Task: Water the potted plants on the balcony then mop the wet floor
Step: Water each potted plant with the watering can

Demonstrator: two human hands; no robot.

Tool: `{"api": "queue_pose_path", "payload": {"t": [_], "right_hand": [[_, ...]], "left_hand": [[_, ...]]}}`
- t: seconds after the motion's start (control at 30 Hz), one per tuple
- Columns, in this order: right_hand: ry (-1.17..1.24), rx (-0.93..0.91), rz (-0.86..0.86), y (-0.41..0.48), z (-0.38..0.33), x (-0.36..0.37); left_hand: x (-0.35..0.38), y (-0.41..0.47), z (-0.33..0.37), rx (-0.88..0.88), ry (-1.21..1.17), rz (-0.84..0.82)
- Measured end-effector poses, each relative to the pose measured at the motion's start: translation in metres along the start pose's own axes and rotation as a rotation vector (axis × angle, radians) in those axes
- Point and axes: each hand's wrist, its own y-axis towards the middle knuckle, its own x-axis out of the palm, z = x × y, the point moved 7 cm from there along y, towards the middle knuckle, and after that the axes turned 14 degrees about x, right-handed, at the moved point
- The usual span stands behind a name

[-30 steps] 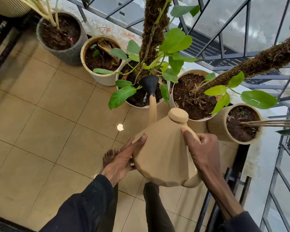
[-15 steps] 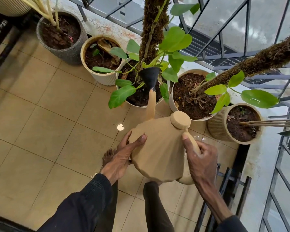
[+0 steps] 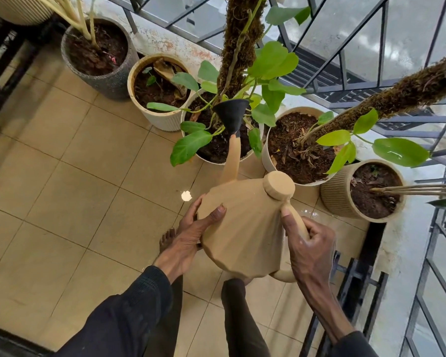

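A tan faceted watering can (image 3: 242, 228) is tipped forward, its spout ending in a black rose (image 3: 231, 113) over the soil of a white pot (image 3: 211, 158) with a moss pole and green leaves. My right hand (image 3: 308, 249) is closed around the can's handle. My left hand (image 3: 191, 237) presses flat against the can's left side, steadying it. Further pots stand along the railing: a grey one (image 3: 103, 81), a cream ribbed one (image 3: 162, 119), a white one (image 3: 267, 153) and a beige ribbed one (image 3: 337, 199).
Beige floor tiles (image 3: 75, 189) spread to the left. A metal railing (image 3: 345, 81) runs behind the pots. A dark metal rack (image 3: 353, 287) stands at my right. My bare foot (image 3: 166, 239) rests on the tiles under the can. Small wet spots (image 3: 310, 212) glint near the beige pot.
The can has been tipped further forward and raised, so the rose now hangs higher over the white pot's soil. Both hands kept their hold.
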Motion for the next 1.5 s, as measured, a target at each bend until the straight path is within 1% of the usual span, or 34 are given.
{"api": "queue_pose_path", "payload": {"t": [0.73,1.2,1.5], "right_hand": [[0.015,-0.059,0.023,-0.002,0.006,-0.017],[0.041,-0.043,-0.006,0.001,0.011,-0.025],[0.003,-0.06,-0.001,0.005,0.022,-0.038]], "left_hand": [[0.015,-0.008,-0.006,0.015,0.018,-0.03],[0.024,-0.014,-0.012,0.023,-0.006,-0.014],[0.033,-0.021,-0.024,0.014,-0.006,0.005]]}}
